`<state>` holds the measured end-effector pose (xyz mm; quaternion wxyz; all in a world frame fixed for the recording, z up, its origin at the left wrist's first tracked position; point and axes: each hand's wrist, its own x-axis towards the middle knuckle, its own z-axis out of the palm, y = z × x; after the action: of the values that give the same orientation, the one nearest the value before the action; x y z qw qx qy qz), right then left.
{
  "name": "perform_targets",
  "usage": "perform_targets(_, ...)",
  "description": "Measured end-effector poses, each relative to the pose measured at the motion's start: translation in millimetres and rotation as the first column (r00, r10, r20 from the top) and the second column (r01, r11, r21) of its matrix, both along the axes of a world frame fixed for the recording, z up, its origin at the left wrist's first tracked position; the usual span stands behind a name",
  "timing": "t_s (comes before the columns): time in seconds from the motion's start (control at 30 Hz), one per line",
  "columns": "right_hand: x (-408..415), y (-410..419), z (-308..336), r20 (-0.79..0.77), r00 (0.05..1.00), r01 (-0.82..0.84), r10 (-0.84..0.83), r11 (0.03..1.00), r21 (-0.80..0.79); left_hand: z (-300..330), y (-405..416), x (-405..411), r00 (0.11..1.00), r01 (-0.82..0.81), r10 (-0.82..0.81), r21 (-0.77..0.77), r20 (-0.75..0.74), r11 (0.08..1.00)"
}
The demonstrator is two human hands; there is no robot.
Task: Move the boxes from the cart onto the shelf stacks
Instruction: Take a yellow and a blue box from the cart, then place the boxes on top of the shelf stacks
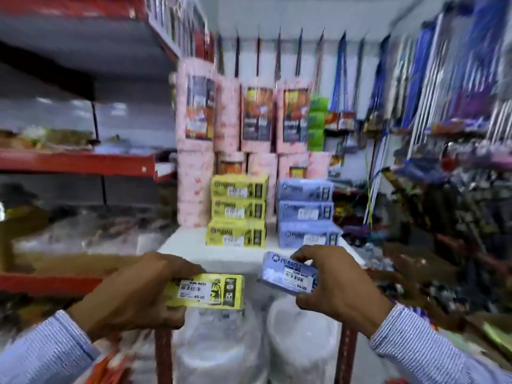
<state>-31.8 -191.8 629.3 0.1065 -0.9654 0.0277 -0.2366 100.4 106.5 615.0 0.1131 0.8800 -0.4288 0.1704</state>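
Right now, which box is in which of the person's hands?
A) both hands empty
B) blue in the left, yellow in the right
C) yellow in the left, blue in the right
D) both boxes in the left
C: the left hand grips the yellow box, and the right hand grips the blue box.

- This is a shop, a general goods store by the look of it.
- Price stickers sit on the stacked yellow boxes [237, 212] and blue boxes [307, 212].
- Red metal shelving [77, 162] holds wrapped stock.
- Long-handled items, possibly brooms though blurred, hang along the wall [279, 51].
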Motion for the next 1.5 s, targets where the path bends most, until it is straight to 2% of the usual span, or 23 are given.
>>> perform_targets(0.27,28,-28,58,0.181,0.981,0.090,-0.069,0.990,-0.111,55,-37,36,0.989,0.016,0.001,-0.116,0.148,0.993)
perform_targets(0.43,60,-47,62,0.191,0.977,0.127,-0.094,0.978,-0.164,65,-70,67,0.984,0.005,0.022,-0.150,0.176,0.989)
perform_targets(0.57,82,-58,53,0.202,0.976,0.135,-0.086,0.961,-0.240,67,-93,84,0.989,0.028,-0.001,-0.185,0.145,0.982)
perform_targets(0.83,103,-66,39,0.206,0.976,0.131,-0.070,0.945,-0.300,53,-106,109,0.994,0.016,-0.001,-0.143,0.106,0.990)
perform_targets(1.1,104,-66,36,0.224,0.969,0.147,-0.101,0.969,-0.199,52,-107,113,0.997,0.023,-0.011,-0.144,0.083,0.989)
perform_targets(1.5,95,-70,19,0.273,0.958,0.115,-0.086,0.989,-0.091,45,-108,108,0.999,-0.027,0.017,-0.204,-0.048,0.979)
